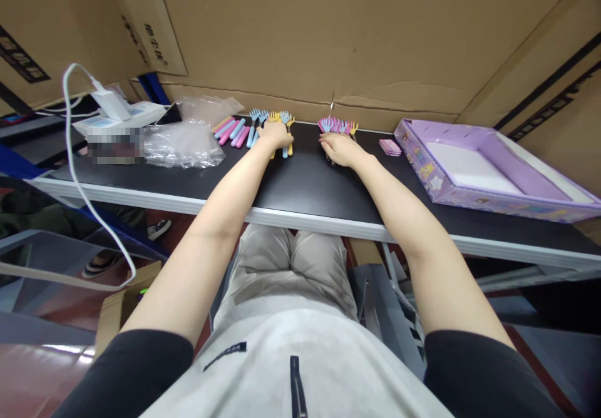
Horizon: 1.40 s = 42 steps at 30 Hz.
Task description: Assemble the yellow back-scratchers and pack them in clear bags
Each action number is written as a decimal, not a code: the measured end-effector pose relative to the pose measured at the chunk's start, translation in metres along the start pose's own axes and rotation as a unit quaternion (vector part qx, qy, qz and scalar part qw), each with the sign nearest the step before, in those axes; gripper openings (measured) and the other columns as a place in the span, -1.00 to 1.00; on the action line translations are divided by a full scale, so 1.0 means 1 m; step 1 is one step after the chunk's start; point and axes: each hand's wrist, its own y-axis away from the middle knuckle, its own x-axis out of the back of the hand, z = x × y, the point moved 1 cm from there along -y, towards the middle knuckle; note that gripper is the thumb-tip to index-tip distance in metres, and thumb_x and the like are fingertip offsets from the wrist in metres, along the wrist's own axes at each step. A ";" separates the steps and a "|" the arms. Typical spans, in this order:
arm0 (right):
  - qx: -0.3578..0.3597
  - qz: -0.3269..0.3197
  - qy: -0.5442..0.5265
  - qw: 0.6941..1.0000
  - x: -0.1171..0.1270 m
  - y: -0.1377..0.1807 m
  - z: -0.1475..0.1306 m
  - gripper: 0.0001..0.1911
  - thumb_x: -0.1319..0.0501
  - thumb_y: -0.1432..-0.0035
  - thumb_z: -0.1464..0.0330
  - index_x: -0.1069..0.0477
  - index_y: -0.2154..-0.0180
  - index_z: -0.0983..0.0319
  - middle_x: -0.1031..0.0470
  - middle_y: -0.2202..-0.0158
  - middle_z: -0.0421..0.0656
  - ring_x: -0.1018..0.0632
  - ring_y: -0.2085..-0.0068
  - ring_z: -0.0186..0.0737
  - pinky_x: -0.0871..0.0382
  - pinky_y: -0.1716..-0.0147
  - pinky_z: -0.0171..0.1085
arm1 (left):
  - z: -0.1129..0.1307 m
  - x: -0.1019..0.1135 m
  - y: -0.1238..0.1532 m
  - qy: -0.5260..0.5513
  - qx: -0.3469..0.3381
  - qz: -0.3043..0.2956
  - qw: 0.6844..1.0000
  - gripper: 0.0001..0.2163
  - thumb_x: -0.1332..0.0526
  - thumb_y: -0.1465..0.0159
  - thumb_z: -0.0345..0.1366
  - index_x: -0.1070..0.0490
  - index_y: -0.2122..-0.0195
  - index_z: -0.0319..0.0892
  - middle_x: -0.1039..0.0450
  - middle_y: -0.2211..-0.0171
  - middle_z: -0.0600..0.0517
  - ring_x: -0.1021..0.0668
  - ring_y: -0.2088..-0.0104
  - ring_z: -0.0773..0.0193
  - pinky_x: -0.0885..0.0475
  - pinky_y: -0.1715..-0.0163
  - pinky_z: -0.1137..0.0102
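My left hand (276, 135) is closed over yellow and blue claw-headed back scratchers (284, 117) on the black tabletop. Their claws point to the back, and handle ends show below the palm. Just left of it lie blue-clawed back scratchers (254, 116). My right hand (342, 149) has its fingers curled over another bunch of back scratchers (334, 124) with pink, purple, blue and yellow claws. The hand covers most of this bunch's handles. Farther left is a group of pink, blue and yellow handles (231, 131); their claws cannot be made out.
Clear plastic bags (188, 146) lie at the left beside a white box with a charger (111, 105) and its cable. To the right are small pink cards (389, 147) and a purple open box (432, 183). Cardboard (282, 36) walls off the back.
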 end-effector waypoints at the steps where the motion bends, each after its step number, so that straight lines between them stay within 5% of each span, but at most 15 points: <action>1: 0.001 0.000 -0.001 1.000 0.000 0.000 0.000 -0.41 0.04 -0.57 0.38 -0.65 -0.30 0.45 -0.56 -0.46 0.23 -0.54 -0.53 0.15 -0.34 -0.58 0.13 | 0.000 0.000 0.001 0.013 0.014 0.005 1.000 -0.54 -0.32 -0.45 -0.18 -0.64 -0.31 -0.23 -0.53 -0.45 -0.39 -0.45 -0.53 -0.34 -0.36 -0.51 -0.18; 7: 0.000 0.023 -0.015 1.000 0.001 0.004 0.001 -0.38 0.00 -0.56 0.36 -0.56 -0.43 0.39 -0.46 -0.54 0.21 -0.48 -0.58 0.21 -0.25 -0.61 0.32 | -0.012 -0.003 0.003 0.025 -0.004 0.080 0.996 -0.58 -0.26 -0.47 -0.20 -0.59 -0.27 -0.26 -0.56 -0.36 -0.40 -0.47 -0.48 -0.38 -0.30 -0.52 -0.18; 10: 0.001 0.092 -0.009 0.996 0.012 0.008 -0.004 -0.27 -0.04 -0.52 0.32 -0.32 -0.62 0.30 -0.27 -0.66 0.16 -0.32 -0.66 0.28 -0.04 -0.64 0.51 | -0.020 -0.002 0.001 0.053 -0.080 0.122 0.988 -0.65 -0.24 -0.51 -0.22 -0.57 -0.24 -0.21 -0.61 -0.23 -0.35 -0.55 -0.38 -0.36 -0.37 -0.44 -0.15; 14: 0.006 0.159 0.028 0.987 0.028 0.013 -0.014 -0.22 0.02 -0.58 0.25 -0.14 -0.71 0.19 -0.16 -0.72 0.07 -0.16 -0.72 0.30 0.17 -0.68 0.51 | -0.016 0.002 0.007 0.082 -0.221 0.144 0.961 -0.69 -0.21 -0.55 -0.24 -0.55 -0.24 -0.11 -0.69 0.01 -0.20 -0.66 -0.19 -0.16 -0.51 -0.27 0.06; 18: 0.000 0.129 0.048 0.990 0.029 0.010 -0.015 -0.30 0.03 -0.65 0.14 -0.27 -0.63 0.21 -0.48 -0.54 0.20 -0.45 -0.55 0.36 -0.10 -0.60 0.48 | -0.001 0.009 0.021 0.044 -0.285 0.154 0.945 -0.71 -0.21 -0.53 -0.32 -0.57 -0.21 -0.10 -0.68 -0.03 -0.18 -0.66 -0.17 -0.14 -0.50 -0.20 0.11; 22: 0.009 0.102 0.020 0.995 0.025 0.008 -0.013 -0.38 0.06 -0.68 0.12 -0.45 -0.48 0.23 -0.65 -0.35 0.21 -0.60 -0.37 0.31 -0.45 -0.38 0.24 | 0.009 0.013 0.031 0.006 -0.303 0.164 0.939 -0.69 -0.16 -0.54 -0.36 -0.59 -0.20 -0.10 -0.67 -0.06 -0.20 -0.65 -0.20 -0.16 -0.47 -0.20 0.07; 32: 0.013 0.083 0.028 0.996 0.033 0.008 -0.018 -0.51 0.05 -0.67 0.24 -0.59 -0.22 0.26 -0.70 -0.18 0.18 -0.64 -0.25 0.25 -0.45 -0.23 0.04 | 0.018 0.012 0.040 -0.023 -0.310 0.131 0.941 -0.69 -0.12 -0.56 -0.34 -0.63 -0.16 -0.14 -0.67 -0.06 -0.26 -0.67 -0.20 -0.18 -0.47 -0.13 0.11; 42: 0.025 0.106 0.045 0.993 0.074 0.000 -0.029 -0.51 0.07 -0.70 0.22 -0.59 -0.18 0.23 -0.70 -0.19 0.16 -0.62 -0.29 0.27 -0.45 -0.25 0.07 | 0.013 0.052 0.034 -0.014 -0.301 0.147 0.942 -0.70 -0.11 -0.55 -0.36 -0.62 -0.13 -0.08 -0.71 -0.04 -0.13 -0.67 -0.25 -0.16 -0.48 -0.17 0.11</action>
